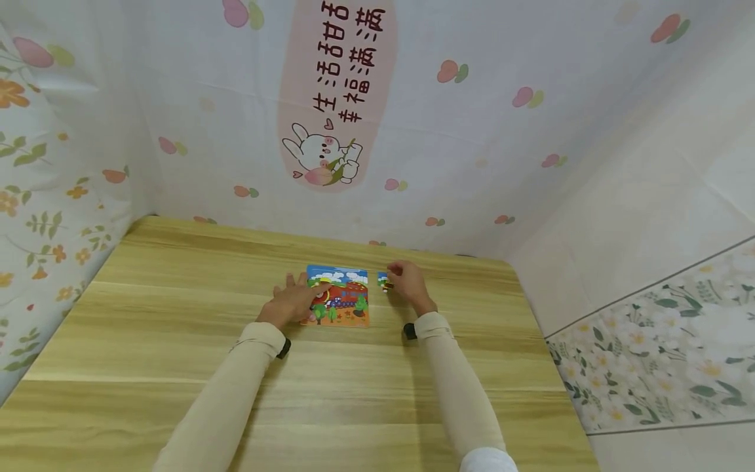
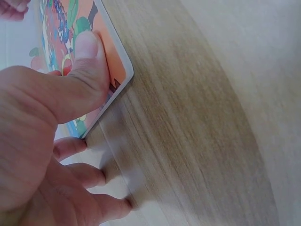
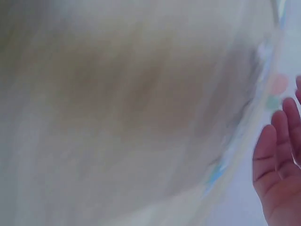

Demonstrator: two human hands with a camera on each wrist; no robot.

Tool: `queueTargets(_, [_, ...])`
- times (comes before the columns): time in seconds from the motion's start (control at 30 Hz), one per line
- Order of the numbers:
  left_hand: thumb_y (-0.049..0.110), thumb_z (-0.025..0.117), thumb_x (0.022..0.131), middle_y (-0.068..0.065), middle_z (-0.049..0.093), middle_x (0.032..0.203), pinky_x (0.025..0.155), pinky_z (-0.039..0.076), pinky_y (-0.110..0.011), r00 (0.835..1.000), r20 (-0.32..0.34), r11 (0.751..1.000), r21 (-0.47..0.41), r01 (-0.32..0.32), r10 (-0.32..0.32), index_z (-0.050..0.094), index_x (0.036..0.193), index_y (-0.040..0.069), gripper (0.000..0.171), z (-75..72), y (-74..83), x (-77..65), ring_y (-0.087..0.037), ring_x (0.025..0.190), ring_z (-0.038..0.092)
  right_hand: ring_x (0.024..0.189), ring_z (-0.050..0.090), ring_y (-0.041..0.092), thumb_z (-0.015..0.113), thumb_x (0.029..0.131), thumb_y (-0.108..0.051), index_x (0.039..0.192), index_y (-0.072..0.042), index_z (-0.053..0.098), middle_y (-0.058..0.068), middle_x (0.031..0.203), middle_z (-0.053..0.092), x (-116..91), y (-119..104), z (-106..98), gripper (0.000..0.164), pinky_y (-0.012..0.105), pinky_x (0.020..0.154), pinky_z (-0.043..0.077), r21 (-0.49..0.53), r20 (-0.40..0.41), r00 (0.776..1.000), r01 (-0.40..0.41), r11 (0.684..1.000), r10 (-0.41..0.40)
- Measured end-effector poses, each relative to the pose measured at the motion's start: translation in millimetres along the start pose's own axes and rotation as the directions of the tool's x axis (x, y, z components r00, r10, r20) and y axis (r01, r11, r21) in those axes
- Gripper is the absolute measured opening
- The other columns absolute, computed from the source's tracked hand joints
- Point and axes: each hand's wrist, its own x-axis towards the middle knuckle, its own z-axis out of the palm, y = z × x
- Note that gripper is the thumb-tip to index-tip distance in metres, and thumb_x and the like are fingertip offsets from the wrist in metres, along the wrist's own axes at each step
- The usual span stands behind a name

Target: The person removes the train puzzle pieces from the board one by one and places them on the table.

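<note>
A colourful picture puzzle board (image 1: pixel 351 317) with a red train lies flat on the wooden table. My left hand (image 1: pixel 288 304) rests at its left side, index finger stretched across the picture. In the left wrist view, the thumb (image 2: pixel 89 61) lies on the board's face near a corner, with other fingertips touching the table beside the edge. Just right of the board are small puzzle pieces (image 1: pixel 383 280). Over them hovers my right hand (image 1: pixel 408 283), fingers lightly bent. The right wrist view shows its fingers (image 3: pixel 265 150) apart from the blurred pieces (image 3: pixel 216 175), nothing visible in them.
Behind the table (image 1: pixel 194 314) hangs a white cloth (image 1: pixel 472 131) with peach prints and a rabbit drawing. A flowered cloth (image 1: pixel 47 216) covers the left side, and a tiled wall (image 1: pixel 660 262) stands at the right.
</note>
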Motion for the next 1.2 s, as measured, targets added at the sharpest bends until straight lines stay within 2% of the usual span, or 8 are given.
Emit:
queueTargets(0.13, [0.016,0.070,0.091,-0.030,0.007,0.161,0.108,0.018,-0.076,1.000,-0.005,1.000,-0.003,0.015,-0.015,0.025,0.159,0.022,0.082,1.0,-0.6,0.7,-0.057,0.146,0.000,0.098,0.065,0.030,0.063,0.095,-0.007,0.114,0.003,0.070,0.016,0.107,0.070,3.7,-18.3,6.8,0.022,0.040,0.085,0.055,0.006,0.097,0.992,0.082,0.997,-0.083])
queueTargets(0.23, [0.015,0.071,0.090,-0.030,0.008,0.161,0.108,0.018,-0.077,1.000,-0.008,1.000,-0.012,0.018,-0.018,0.025,0.159,0.017,0.083,1.7,-1.0,1.7,-0.057,0.146,0.000,0.100,0.065,0.031,0.063,0.096,-0.007,0.114,0.003,0.069,0.017,0.109,0.070,4.9,-26.2,9.6,0.022,0.041,0.086,0.055,0.013,0.158,0.982,0.104,0.995,-0.104])
queueTargets(0.47, [0.013,0.070,0.091,-0.029,0.005,0.162,0.109,0.015,-0.077,1.000,0.003,0.999,-0.037,0.014,-0.014,0.026,0.159,0.014,0.081,1.1,-1.8,2.2,-0.056,0.146,-0.003,0.102,0.066,0.029,0.065,0.094,-0.007,0.114,0.000,0.071,0.014,0.112,0.071,10.3,-35.8,19.9,0.023,0.040,0.089,0.055,-0.060,0.213,0.970,0.132,0.989,-0.117])
queueTargets(0.63, [0.014,0.070,0.091,-0.029,0.004,0.162,0.109,0.015,-0.077,1.000,0.007,0.999,-0.042,0.018,-0.017,0.025,0.159,0.014,0.081,-0.3,-2.7,0.7,-0.056,0.146,-0.003,0.101,0.066,0.029,0.063,0.096,-0.008,0.112,0.000,0.072,0.015,0.111,0.071,12.2,-45.3,29.3,0.021,0.042,0.089,0.054,-0.091,0.249,0.960,0.153,0.984,-0.127])
queueTargets(0.77, [0.016,0.070,0.091,-0.029,0.002,0.162,0.109,0.014,-0.076,1.000,0.019,0.999,-0.037,0.017,-0.017,0.025,0.159,0.015,0.081,0.7,-1.5,0.6,-0.056,0.146,-0.003,0.092,0.062,0.024,0.060,0.097,-0.008,0.107,-0.002,0.072,0.012,0.106,0.069,11.2,-48.3,37.3,0.017,0.038,0.085,0.054,-0.112,0.251,0.964,0.124,0.986,-0.093])
queueTargets(0.93, [0.017,0.070,0.091,-0.030,0.002,0.162,0.110,0.013,-0.076,1.000,0.025,0.999,-0.042,0.011,-0.010,0.025,0.159,0.016,0.081,1.8,0.4,1.8,-0.056,0.146,-0.003,0.082,0.056,0.023,0.056,0.098,-0.008,0.101,-0.003,0.069,0.012,0.096,0.066,8.7,-46.8,43.7,0.014,0.035,0.076,0.051,-0.150,0.201,0.975,0.121,0.981,-0.090])
queueTargets(1.1, [0.016,0.070,0.092,-0.029,0.004,0.162,0.109,0.014,-0.076,1.000,0.016,1.000,-0.021,0.016,-0.016,0.026,0.159,0.018,0.081,1.0,-0.5,2.2,-0.056,0.146,-0.002,0.092,0.061,0.024,0.051,0.097,-0.002,0.107,-0.003,0.068,0.012,0.109,0.068,8.7,-47.3,46.5,0.021,0.039,0.088,0.053,-0.158,0.184,0.978,0.126,0.979,-0.096])
queueTargets(1.2, [0.015,0.070,0.092,-0.028,0.005,0.162,0.109,0.014,-0.076,1.000,0.019,1.000,-0.012,0.019,-0.018,0.026,0.159,0.019,0.080,-0.4,-0.9,1.8,-0.056,0.146,-0.002,0.095,0.060,0.026,0.048,0.096,-0.001,0.109,-0.004,0.067,0.013,0.113,0.067,9.4,-48.0,47.4,0.023,0.041,0.090,0.053,-0.153,0.197,0.977,0.109,0.982,-0.078])
